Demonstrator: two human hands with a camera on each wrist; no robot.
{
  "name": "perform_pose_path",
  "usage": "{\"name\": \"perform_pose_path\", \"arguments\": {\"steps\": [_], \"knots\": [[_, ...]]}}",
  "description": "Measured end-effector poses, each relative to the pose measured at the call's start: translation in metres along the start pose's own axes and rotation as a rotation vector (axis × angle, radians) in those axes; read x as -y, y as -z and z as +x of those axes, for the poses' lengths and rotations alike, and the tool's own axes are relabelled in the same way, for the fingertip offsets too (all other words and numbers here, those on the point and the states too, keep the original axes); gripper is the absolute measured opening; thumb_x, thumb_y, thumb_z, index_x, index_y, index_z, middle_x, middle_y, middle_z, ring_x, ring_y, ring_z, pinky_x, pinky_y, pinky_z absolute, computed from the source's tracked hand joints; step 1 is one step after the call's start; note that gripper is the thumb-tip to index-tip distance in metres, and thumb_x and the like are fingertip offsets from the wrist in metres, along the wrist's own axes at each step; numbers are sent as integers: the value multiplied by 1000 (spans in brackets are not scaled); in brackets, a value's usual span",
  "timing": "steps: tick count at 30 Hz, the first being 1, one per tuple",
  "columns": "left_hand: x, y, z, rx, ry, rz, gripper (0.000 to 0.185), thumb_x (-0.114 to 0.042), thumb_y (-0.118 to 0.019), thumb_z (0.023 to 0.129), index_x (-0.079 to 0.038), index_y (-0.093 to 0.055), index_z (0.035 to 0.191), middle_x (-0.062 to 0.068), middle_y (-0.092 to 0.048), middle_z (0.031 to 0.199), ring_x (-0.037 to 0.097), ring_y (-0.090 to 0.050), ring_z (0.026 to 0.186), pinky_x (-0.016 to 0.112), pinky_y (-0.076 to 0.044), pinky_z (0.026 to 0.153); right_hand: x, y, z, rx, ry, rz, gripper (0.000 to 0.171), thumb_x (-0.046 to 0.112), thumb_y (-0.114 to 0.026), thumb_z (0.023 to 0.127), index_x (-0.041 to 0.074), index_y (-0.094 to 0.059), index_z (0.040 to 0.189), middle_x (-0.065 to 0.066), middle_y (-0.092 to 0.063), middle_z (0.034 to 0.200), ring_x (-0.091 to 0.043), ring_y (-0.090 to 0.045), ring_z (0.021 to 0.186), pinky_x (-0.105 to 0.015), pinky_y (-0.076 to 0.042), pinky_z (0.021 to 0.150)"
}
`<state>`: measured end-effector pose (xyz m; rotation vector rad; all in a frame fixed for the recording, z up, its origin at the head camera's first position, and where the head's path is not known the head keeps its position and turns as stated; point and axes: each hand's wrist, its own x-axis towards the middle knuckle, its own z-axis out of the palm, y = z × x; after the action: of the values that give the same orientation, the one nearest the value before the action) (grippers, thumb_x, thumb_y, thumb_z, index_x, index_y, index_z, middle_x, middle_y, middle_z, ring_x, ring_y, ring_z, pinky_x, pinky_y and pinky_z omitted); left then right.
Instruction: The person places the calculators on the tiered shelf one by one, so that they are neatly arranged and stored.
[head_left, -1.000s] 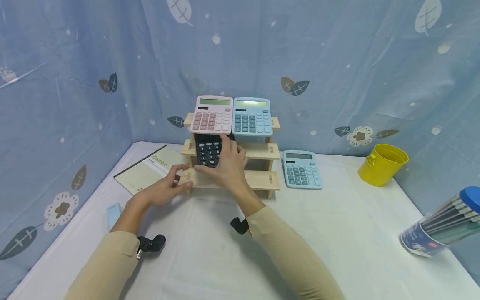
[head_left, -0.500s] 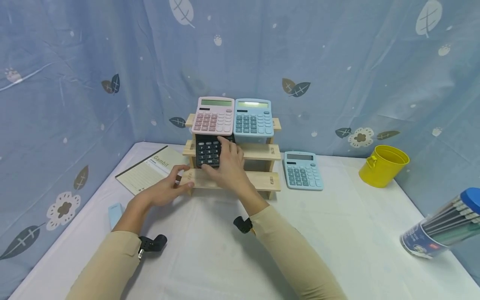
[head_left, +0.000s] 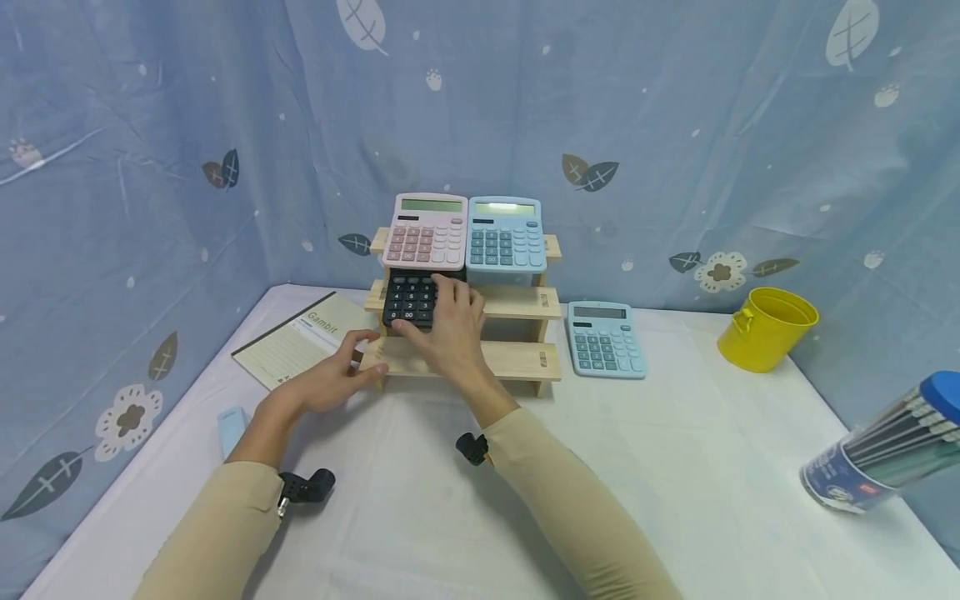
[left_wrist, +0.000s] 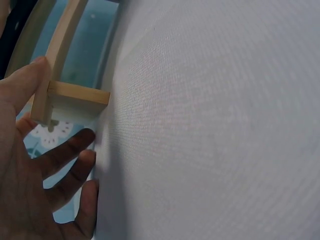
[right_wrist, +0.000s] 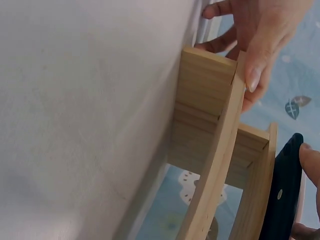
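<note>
Since a second ago: black calculator (head_left: 411,299) slid slightly left and further back on the middle step of the wooden rack (head_left: 517,360), now tucked partly under the pink calculator (head_left: 426,232) above.

Right hand (head_left: 448,332) over the black calculator's right half, fingers (head_left: 447,286) bent around its right edge, thumb at its near edge, gripping it; seemingly held so to guide it square onto the step. Left hand (head_left: 330,379) at the rack's near left corner, thumb (right_wrist: 256,60) pressed on top of the lowest plank, other fingers curled underneath, pinching the wood; probably to brace the rack against the push. Wrist views confirm thumb on plank and black edge beside the right fingertips.

Counted: four calculators, namely one black on the middle step, one pink and one blue calculator (head_left: 506,234) side by side on the top step, leaning back for display, plus a second blue calculator (head_left: 603,339) flat on the table (head_left: 675,467) just right of the rack. One rack with three steps. One notebook (head_left: 300,337) far left. One yellow bucket (head_left: 765,327) far right. One tube of pencils (head_left: 877,450) at right edge.
</note>
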<state>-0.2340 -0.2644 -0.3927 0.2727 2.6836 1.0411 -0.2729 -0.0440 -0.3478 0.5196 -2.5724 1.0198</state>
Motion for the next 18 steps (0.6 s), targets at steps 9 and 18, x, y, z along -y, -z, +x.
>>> {"name": "perform_pose_path", "arguments": {"steps": [9,18], "knots": [[1,-2,2,8,11,-3,77,-62,-46,104,-25,-9,160,36,-40,150,51,-49,136,62,-44,105,-1,-1,-1,33,14,48,80,40,-76,92,9,-36,154,-17,-40,152,-37,-29,142,-49,-32,118],[1,0,0,7,-2,-10,76,-59,-48,105,-24,-9,159,36,-42,148,50,-50,135,61,-45,105,-6,2,2,82,42,66,78,39,-74,95,10,-35,155,-16,-36,153,-36,-28,137,-49,-35,113]]}}
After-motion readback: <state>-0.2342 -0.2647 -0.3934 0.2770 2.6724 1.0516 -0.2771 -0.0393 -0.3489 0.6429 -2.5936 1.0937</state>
